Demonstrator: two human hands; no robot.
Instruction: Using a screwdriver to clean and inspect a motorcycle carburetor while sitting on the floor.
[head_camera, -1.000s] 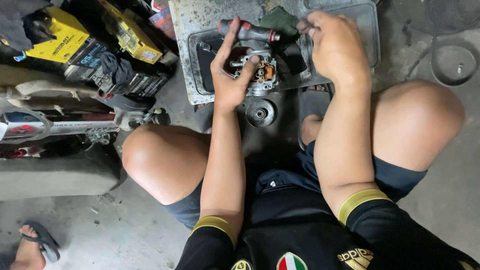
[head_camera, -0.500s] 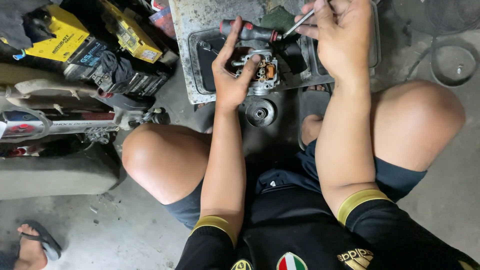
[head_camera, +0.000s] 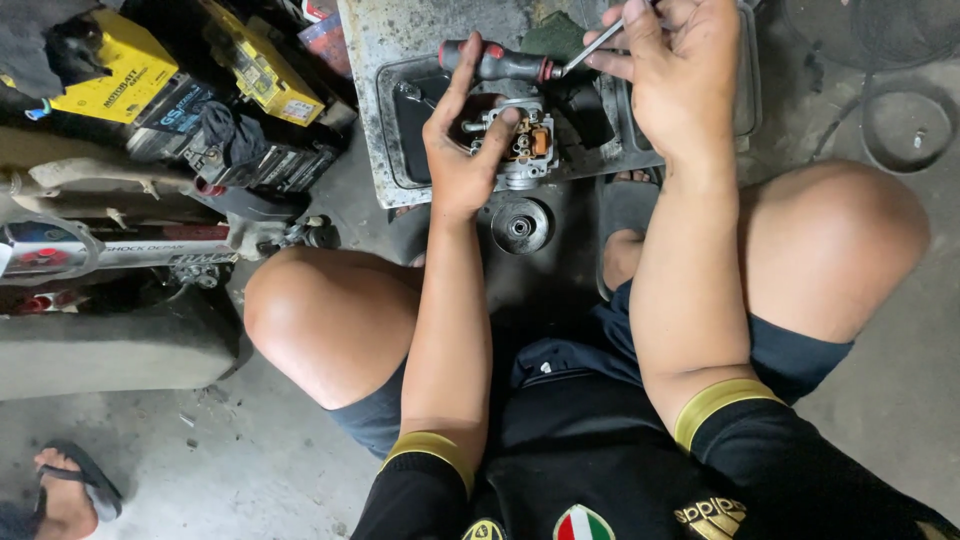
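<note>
Grey concrete floor (head_camera: 230, 470), stained and dusty, spreads under a person squatting with bare knees apart, seen from above. At far left, a sandalled foot (head_camera: 65, 490) of another person enters the lower corner. Above it lie a pale motorcycle body panel (head_camera: 90, 250) and a cluster of yellow-topped batteries (head_camera: 120, 75) with a dark rag draped among them, crowding the left side of the work area.

Moving right, a shallow metal tray (head_camera: 385, 150), grimy and dark inside, sits on the floor in front of the knees. The left hand (head_camera: 460, 150) reaches into it, fingers curled around a small carburettor (head_camera: 520, 145) of grey metal with orange and brass parts showing; the thumb presses its top edge. A red-and-black screwdriver handle (head_camera: 500, 63) lies just beyond the left fingertips, touching them. Below the tray, a round metal cap (head_camera: 520, 225) rests on the floor, near the left wrist.

Further right, the right hand (head_camera: 680, 80) hovers over the tray's far side, fingers pinched narrowly on the screwdriver's thin steel shaft (head_camera: 595, 48). At far right, a round wire fan guard (head_camera: 900, 120) lies flat on the concrete, well apart from both hands.
</note>
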